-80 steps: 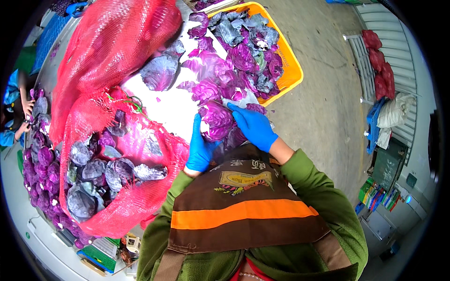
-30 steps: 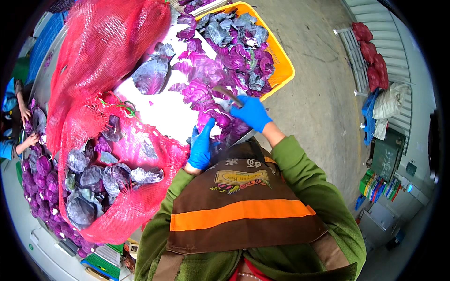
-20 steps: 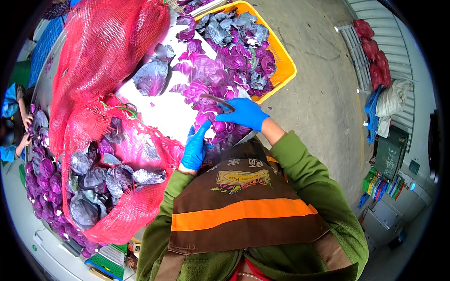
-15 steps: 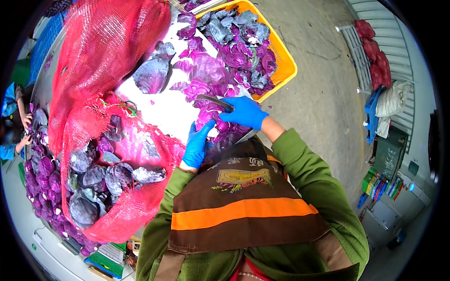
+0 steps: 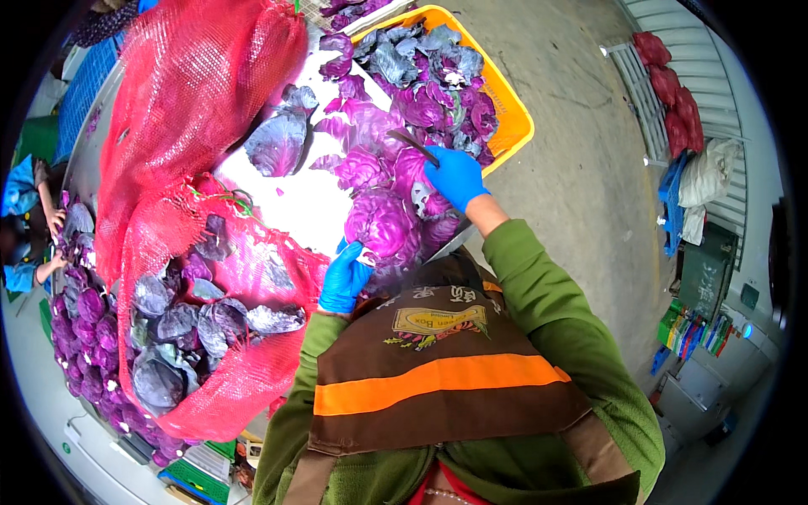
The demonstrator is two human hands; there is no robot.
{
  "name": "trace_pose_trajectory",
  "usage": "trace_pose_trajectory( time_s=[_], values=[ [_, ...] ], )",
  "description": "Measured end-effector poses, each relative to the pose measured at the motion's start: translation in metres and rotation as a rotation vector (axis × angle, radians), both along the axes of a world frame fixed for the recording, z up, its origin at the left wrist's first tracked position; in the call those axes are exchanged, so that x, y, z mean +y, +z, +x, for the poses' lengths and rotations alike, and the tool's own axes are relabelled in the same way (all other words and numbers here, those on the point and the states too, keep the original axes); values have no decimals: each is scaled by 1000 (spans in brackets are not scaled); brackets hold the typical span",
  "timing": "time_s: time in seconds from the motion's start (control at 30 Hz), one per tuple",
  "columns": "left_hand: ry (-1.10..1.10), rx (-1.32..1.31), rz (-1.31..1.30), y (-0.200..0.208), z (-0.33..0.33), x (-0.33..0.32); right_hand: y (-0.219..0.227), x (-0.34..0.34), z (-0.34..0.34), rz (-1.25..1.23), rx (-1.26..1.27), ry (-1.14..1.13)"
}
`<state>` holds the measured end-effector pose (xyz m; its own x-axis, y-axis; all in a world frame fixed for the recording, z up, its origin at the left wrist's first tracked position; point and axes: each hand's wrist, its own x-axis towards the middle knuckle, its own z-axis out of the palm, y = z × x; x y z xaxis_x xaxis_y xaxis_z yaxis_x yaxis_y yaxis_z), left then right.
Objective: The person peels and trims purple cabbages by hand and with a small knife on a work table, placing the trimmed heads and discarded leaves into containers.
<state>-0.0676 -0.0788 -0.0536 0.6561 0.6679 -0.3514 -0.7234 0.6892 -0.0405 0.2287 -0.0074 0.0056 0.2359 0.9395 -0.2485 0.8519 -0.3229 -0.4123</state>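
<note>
White tabletop (image 5: pixel 307 206): left hand (image 5: pixel 343 282) clasps round, pale-veined purple cabbage (image 5: pixel 380 222), right hand (image 5: pixel 457 178) grips knife (image 5: pixel 411 144).

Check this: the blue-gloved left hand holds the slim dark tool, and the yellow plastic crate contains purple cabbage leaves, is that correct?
No: the head view shows the slim dark tool in the blue-gloved right hand, not the left hand. The yellow plastic crate does contain purple cabbage leaves.
</note>
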Motion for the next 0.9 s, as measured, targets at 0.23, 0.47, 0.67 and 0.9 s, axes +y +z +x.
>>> trace_pose_trajectory(
  time_s=[0.23,0.47,0.67,0.9],
  values=[
    [-15,231,143,27,2,18,9,10,-4,158,-76,-142],
    [-78,445,273,51,-18,19,36,7,38,112,41,-319],
    [-19,522,413,87,-4,51,111,-20,-33,-230,983,-165],
    [-6,592,427,75,1,59,80,-35,-49,-137,1014,-296]
  ],
)
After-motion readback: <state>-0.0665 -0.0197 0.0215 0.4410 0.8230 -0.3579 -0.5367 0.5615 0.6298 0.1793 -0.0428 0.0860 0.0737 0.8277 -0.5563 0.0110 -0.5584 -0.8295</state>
